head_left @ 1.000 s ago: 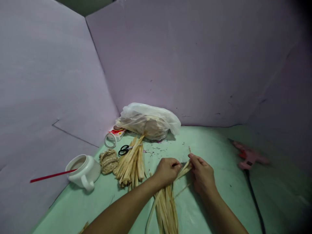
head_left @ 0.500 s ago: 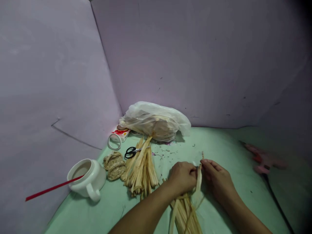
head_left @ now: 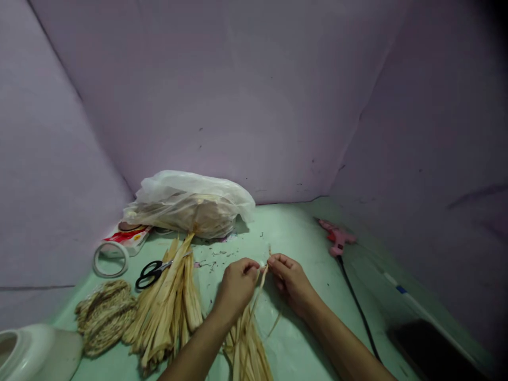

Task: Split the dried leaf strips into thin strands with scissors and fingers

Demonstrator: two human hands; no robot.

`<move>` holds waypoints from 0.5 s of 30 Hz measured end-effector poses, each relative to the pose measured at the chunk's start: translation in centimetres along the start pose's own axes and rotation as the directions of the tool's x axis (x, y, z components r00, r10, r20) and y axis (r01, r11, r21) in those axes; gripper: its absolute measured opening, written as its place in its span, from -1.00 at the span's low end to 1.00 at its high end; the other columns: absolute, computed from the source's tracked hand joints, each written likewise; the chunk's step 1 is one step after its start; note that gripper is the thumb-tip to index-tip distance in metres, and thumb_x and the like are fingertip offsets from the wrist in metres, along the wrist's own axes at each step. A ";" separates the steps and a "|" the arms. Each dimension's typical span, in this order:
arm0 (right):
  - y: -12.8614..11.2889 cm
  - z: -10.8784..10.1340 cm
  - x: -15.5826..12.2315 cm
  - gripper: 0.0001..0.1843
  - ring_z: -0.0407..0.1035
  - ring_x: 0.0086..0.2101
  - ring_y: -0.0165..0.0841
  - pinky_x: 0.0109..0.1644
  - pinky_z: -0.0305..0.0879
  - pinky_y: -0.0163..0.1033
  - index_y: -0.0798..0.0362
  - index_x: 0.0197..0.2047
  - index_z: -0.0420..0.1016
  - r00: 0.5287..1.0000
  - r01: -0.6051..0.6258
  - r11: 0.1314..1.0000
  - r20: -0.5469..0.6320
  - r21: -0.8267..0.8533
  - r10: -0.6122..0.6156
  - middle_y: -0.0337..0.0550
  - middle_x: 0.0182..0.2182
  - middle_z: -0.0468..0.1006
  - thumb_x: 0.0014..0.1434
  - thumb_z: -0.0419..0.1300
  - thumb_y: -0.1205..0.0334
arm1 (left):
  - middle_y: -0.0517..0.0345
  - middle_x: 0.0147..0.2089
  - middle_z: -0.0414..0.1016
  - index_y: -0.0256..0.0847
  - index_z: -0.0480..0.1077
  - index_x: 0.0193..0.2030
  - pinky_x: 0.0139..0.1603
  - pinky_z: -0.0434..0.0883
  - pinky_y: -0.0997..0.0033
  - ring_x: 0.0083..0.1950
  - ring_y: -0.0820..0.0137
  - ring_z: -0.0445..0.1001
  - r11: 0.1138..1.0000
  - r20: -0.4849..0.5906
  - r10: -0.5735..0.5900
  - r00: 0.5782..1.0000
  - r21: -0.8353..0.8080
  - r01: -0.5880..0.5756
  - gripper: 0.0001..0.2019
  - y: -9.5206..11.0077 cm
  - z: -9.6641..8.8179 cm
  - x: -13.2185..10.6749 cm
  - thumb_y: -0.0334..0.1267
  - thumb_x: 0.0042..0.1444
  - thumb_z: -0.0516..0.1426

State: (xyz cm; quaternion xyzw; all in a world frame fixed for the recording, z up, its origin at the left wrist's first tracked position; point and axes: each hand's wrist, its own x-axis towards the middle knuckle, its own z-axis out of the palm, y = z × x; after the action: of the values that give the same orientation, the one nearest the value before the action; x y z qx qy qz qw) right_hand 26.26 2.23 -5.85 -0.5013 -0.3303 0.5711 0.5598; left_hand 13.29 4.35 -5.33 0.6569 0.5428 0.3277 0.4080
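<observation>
My left hand and my right hand are close together over the green table. Both pinch the upper end of a thin dried husk strip, fingers closed on it. The strip runs down into a loose bundle of husk strips lying between my forearms. A second pile of dried husk strips lies just left of my left hand.
A clear plastic bag of husks sits at the back. Black scissors, a tape roll, a red-and-white packet, a jute twine coil and a white pot lie left. A pink glue gun with black cord lies right.
The camera has swung to the right, so everything sits further left in view. Both hands stay pinched on the strip, which now hangs more upright between them.
</observation>
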 end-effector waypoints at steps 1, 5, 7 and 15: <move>-0.1 0.0 0.0 -0.73 -0.06 -0.76 -0.63 -0.72 -0.24 -0.46 0.12 -0.53 0.32 1.000 0.000 1.000 0.009 0.003 0.000 -0.38 -0.73 0.27 -0.13 0.23 0.08 | 0.17 -0.52 0.45 -0.26 0.47 -0.45 -0.43 0.22 0.52 -0.44 0.43 0.33 1.000 -0.016 -0.014 1.000 -0.002 0.014 -0.76 0.2 -0.3 0.0 -0.22 -0.08 0.01; -0.5 0.3 -0.2 -0.72 -0.07 -0.77 -0.64 -0.73 -0.25 -0.46 0.11 -0.53 0.30 0.997 0.010 1.000 0.072 -0.016 -0.009 -0.36 -0.70 0.31 -0.11 0.23 0.08 | 0.21 -0.59 0.38 -0.28 0.44 -0.54 -0.46 0.20 0.53 -0.49 0.45 0.29 0.999 0.005 -0.037 0.999 0.001 0.037 -0.75 0.8 -1.0 0.1 -0.16 -0.11 0.03; -0.5 0.5 -0.3 -0.72 -0.07 -0.77 -0.64 -0.73 -0.24 -0.46 0.11 -0.53 0.30 0.996 0.021 0.999 0.090 -0.038 -0.018 -0.37 -0.70 0.29 -0.11 0.23 0.07 | 0.22 -0.61 0.36 -0.28 0.41 -0.58 -0.49 0.19 0.53 -0.51 0.46 0.28 0.999 0.042 -0.041 0.998 -0.014 0.041 -0.77 1.0 -1.0 0.1 -0.17 -0.12 0.05; -0.1 0.8 -0.2 -0.70 -0.06 -0.73 -0.61 -0.70 -0.20 -0.45 0.13 -0.53 0.38 0.997 0.029 0.994 0.067 -0.104 -0.022 -0.39 -0.75 0.18 -0.17 0.26 0.04 | 0.24 -0.63 0.29 -0.30 0.39 -0.53 -0.53 0.17 0.53 -0.58 0.52 0.21 0.981 0.139 -0.129 0.982 -0.127 0.147 -0.84 1.4 -0.5 0.0 -0.25 -0.17 0.06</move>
State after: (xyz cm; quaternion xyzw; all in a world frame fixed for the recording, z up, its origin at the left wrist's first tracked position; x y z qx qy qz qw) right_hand 25.55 2.23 -5.49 -0.5066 -0.3845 0.5622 0.5286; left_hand 13.51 4.28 -3.82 0.6080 0.5357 0.2915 0.5084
